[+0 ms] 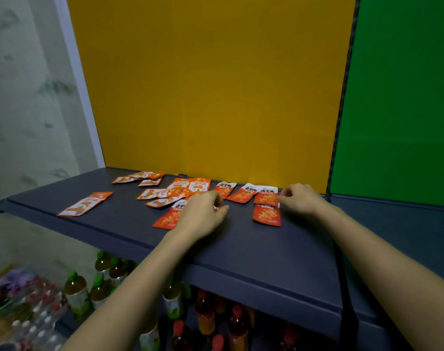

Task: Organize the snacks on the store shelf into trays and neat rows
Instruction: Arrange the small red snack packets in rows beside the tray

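Observation:
Several flat orange-and-white snack packets lie scattered on a dark grey shelf (241, 249). My left hand (203, 216) rests palm-down on a red-orange packet (165, 220) near the shelf's middle, fingers curled over its top edge. My right hand (300, 198) pinches the right edge of a red-orange packet (266, 198) at the back right, which overlaps another packet (266, 216) lying in front of it. Two more red-orange packets (224, 190) (242, 195) lie between my hands. Paler orange packets (188, 186) cluster at the back, and one long packet (85, 203) lies apart at the left.
A yellow back panel (210, 84) and a green panel (398, 97) rise behind the shelf. Below the shelf stand bottles with green caps (76, 290) and red caps (237, 323). A pale wall is at the left.

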A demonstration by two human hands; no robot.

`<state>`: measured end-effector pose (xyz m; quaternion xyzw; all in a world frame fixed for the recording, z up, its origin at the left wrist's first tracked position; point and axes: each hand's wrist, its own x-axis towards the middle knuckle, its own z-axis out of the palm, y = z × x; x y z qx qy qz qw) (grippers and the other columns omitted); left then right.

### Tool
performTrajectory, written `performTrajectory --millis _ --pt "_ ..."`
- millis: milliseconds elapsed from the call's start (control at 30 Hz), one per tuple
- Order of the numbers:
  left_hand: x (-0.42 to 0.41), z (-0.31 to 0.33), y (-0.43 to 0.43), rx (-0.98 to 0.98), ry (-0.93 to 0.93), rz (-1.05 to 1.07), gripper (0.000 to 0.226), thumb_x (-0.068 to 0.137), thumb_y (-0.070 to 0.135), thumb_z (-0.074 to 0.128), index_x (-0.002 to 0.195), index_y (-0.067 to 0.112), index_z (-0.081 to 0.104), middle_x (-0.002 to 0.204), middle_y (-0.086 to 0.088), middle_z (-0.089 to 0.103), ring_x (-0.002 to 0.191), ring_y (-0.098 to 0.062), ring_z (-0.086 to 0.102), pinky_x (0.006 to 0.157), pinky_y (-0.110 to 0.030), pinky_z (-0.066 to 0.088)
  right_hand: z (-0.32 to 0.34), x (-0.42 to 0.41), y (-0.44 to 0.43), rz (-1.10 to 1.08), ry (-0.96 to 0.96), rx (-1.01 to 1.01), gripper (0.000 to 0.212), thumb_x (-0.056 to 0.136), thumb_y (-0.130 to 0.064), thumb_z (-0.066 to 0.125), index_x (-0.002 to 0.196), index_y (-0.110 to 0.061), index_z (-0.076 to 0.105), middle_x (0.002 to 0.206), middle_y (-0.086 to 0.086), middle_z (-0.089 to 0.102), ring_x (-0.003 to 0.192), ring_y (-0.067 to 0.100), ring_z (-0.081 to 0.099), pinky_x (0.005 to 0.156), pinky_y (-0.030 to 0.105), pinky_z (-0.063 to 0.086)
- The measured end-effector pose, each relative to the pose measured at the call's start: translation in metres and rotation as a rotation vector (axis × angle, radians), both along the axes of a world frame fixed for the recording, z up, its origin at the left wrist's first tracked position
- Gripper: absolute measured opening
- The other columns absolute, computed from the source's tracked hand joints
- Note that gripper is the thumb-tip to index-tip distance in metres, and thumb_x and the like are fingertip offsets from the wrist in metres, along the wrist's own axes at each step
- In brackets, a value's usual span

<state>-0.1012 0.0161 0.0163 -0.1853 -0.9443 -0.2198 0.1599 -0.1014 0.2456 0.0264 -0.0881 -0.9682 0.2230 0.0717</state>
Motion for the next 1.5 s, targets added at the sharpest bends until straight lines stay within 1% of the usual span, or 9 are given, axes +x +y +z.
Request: performTrajectory --millis 333,567,633,767,967,1167,1333,1433,1500 --pt "-0.108 0.010 0.031 -0.056 -0.302 0.031 0.062 0.088 0.052 0.052 0.123 0.001 0.047 0.127 -0.018 0.055 0.114 -0.032 0.052 0.088 -0.037 0.042 -0.005 -0.068 0.001 -0.120 -0.107 -0.025 0.059 0.083 -0.058 0.054 0.104 -0.004 0.065 0.108 0.010 0.065 0.102 0.026 0.060 0.084 0.037 0.049" --pt "-0.148 0.006 0.049 -0.127 -0.429 0.051 0.068 0.094 0.042 0.047 0.141 -0.002 0.025 0.146 -0.022 0.034 0.138 -0.035 0.028 0.106 -0.038 0.033 -0.011 -0.085 0.001 -0.213 -0.146 -0.131 0.056 0.067 -0.067 0.066 0.067 -0.013 0.050 0.078 0.004 0.058 0.069 0.017 0.051 0.050 0.026 0.030" --pt "-0.155 0.004 0.050 -0.125 -0.423 0.060 0.070 0.091 0.040 0.055 0.139 -0.001 0.026 0.145 -0.021 0.035 0.139 -0.035 0.025 0.106 -0.039 0.033 -0.013 -0.086 -0.004 -0.245 -0.156 -0.104 0.058 0.063 -0.069 0.068 0.071 -0.013 0.052 0.081 0.003 0.061 0.073 0.017 0.056 0.051 0.026 0.033" --pt "-0.170 0.006 0.049 -0.025 -0.434 0.062 0.070 0.079 0.037 0.072 0.130 0.002 0.040 0.137 -0.017 0.047 0.128 -0.033 0.041 0.098 -0.038 0.041 -0.015 -0.090 -0.005 -0.294 -0.150 -0.115 0.067 0.059 -0.065 0.074 0.097 -0.010 0.066 0.099 0.004 0.069 0.092 0.020 0.064 0.069 0.032 0.048" --pt "-0.179 0.009 0.047 0.165 -0.572 0.026 0.077 0.069 0.029 0.082 0.130 0.002 0.042 0.133 -0.016 0.052 0.119 -0.032 0.053 0.089 -0.039 0.048 -0.015 -0.092 0.002 -0.346 -0.145 -0.308 0.060 0.060 -0.046 0.083 0.100 -0.003 0.066 0.108 0.010 0.069 0.101 0.025 0.064 0.091 0.041 0.052" --pt "-0.184 0.007 0.041 0.480 -0.506 -0.057 0.067 0.060 0.022 0.087 0.113 0.003 0.051 0.120 -0.017 0.061 0.107 -0.032 0.060 0.090 -0.044 0.051 -0.009 -0.088 -0.008 -0.328 -0.128 -0.532 0.026 0.080 -0.023 0.073 0.072 -0.011 0.052 0.110 0.016 0.068 0.088 0.024 0.062 0.082 0.032 0.049" --pt "-0.181 0.012 0.043 0.838 -0.541 -0.168 0.041 0.074 0.011 0.078 0.104 0.009 0.049 0.105 -0.012 0.063 0.076 -0.021 0.060 0.058 -0.028 0.047 -0.011 -0.085 -0.010 -0.348 0.000 -0.568 0.027 0.091 -0.023 0.058 0.068 -0.011 0.049 0.096 0.018 0.065 0.078 0.022 0.057 0.073 0.030 0.044" --pt "-0.173 0.012 0.053 0.855 -0.659 -0.232 0.026 0.080 0.009 0.072 0.094 0.012 0.051 0.084 -0.008 0.060 0.060 -0.013 0.054 0.053 -0.025 0.045 -0.003 -0.073 -0.009 -0.401 0.128 -0.628 0.026 0.095 -0.022 0.052 0.073 -0.008 0.051 0.091 0.013 0.059 0.078 0.021 0.055 0.075 0.032 0.044" --pt "-0.174 0.003 0.063 0.801 -0.714 -0.240 0.032 0.079 0.011 0.073 0.103 0.003 0.053 0.087 -0.012 0.064 0.063 -0.017 0.059 0.054 -0.027 0.048 0.004 -0.060 -0.005 -0.411 0.169 -0.617 0.026 0.095 -0.025 0.051 0.074 -0.009 0.051 0.087 0.010 0.059 0.069 0.016 0.053 0.065 0.027 0.040"
